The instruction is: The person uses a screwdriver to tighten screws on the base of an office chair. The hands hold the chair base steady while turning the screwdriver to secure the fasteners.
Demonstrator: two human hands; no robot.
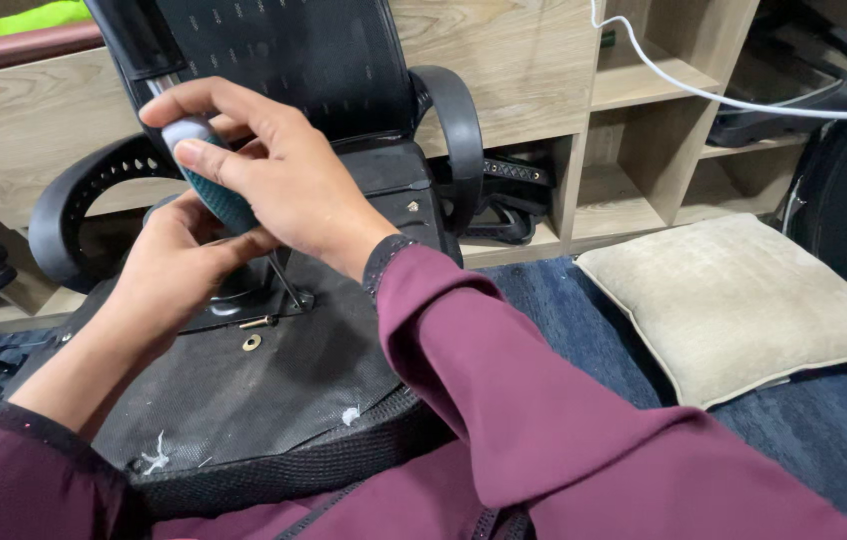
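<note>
Right hand (279, 170) wrapped around a screwdriver handle (212, 185), teal grip with a pale grey cap; thumb and fingers closed over its top. Left hand (179, 265) cupped under and against the lower part of the same handle, fingers curled shut on it. Both hands together on one tool. The thin metal shaft (287, 280) runs down from the handle, tilted, to the underside of an overturned office chair seat (244, 390); its tip meets the black plate there, exact contact point hard to see.

On the seat underside, just below the hands: one brass-coloured bolt (259, 322) lying loose, and one washer (252, 343) just beside it. Two white scraps on the dark fabric.

Chair: two black curved armrests, one at left (69, 210), one at right (459, 125); black mesh backrest (284, 45) beyond the hands.

Both sleeves maroon (504, 400).

Further out: one beige cushion (744, 300) on the blue carpet (824, 430), well apart from the chair. Light wooden shelving (644, 150) behind, with one white cable (704, 95) crossing it.
</note>
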